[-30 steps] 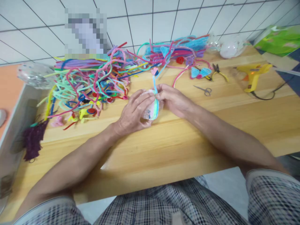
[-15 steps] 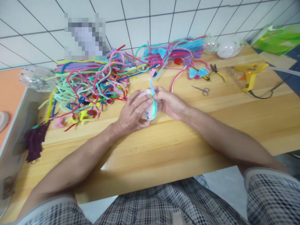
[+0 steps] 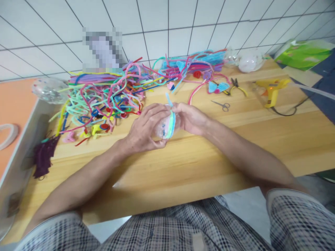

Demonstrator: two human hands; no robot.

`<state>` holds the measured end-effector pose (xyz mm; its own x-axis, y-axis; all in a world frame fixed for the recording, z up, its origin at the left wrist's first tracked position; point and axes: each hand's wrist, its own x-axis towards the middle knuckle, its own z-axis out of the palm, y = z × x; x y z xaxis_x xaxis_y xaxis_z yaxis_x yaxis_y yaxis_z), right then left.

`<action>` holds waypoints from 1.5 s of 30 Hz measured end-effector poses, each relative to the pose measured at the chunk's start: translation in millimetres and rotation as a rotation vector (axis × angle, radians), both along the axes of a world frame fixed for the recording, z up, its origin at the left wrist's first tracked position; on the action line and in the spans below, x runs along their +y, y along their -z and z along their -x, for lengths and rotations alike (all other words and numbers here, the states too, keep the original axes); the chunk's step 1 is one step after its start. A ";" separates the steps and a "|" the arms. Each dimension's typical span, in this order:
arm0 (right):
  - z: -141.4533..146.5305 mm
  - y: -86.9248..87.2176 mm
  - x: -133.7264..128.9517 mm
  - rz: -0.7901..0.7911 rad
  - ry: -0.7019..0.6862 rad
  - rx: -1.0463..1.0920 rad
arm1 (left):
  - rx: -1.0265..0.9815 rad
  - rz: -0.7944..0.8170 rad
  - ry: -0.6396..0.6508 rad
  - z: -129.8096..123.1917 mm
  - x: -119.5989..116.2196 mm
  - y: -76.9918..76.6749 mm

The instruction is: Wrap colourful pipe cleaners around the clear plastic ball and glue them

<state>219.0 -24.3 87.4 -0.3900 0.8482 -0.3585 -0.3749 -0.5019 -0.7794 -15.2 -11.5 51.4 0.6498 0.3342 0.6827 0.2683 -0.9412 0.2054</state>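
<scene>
Between both hands, above the front half of the wooden table, is a clear plastic ball [image 3: 159, 131] with a band of pastel pipe cleaners [image 3: 171, 125] in pink, green and blue around it. My left hand [image 3: 143, 129] wraps the ball from the left, fingers over its top and thumb beneath. At the upper right of the ball, my right hand [image 3: 192, 118] pinches the band, where a light blue pipe cleaner end [image 3: 169, 99] sticks up. The fingertips hide part of the band.
A tangled heap of pipe cleaners [image 3: 104, 94] lies at the back left. Further right are small scissors [image 3: 222, 105], yellow-handled pliers [image 3: 239, 88] and a yellow glue gun [image 3: 272, 90] with its cord. Another clear ball [image 3: 250, 62] stands by the wall. A dark purple tassel [image 3: 45, 157] lies at left.
The camera view has shifted slightly. The ball has turned a little in my hands, so more of its clear front and the green strand shows. Both hands keep their hold.
</scene>
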 end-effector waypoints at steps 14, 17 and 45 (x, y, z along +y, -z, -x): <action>-12.4 6.7 34.5 0.049 -0.004 0.201 | 0.045 0.330 -0.171 -8.9 29.6 -18.7; -15.0 -0.9 34.6 0.056 -0.018 0.197 | -0.089 0.436 -0.119 -12.1 33.3 -9.4; -18.0 5.2 28.1 0.074 0.035 0.025 | -0.291 0.632 -0.015 -27.7 23.9 9.2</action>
<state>237.0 3.7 82.3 -0.3704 0.8329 -0.4112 -0.4120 -0.5441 -0.7309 12.5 12.4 42.2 0.4620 0.7324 0.5002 0.1312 -0.6142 0.7782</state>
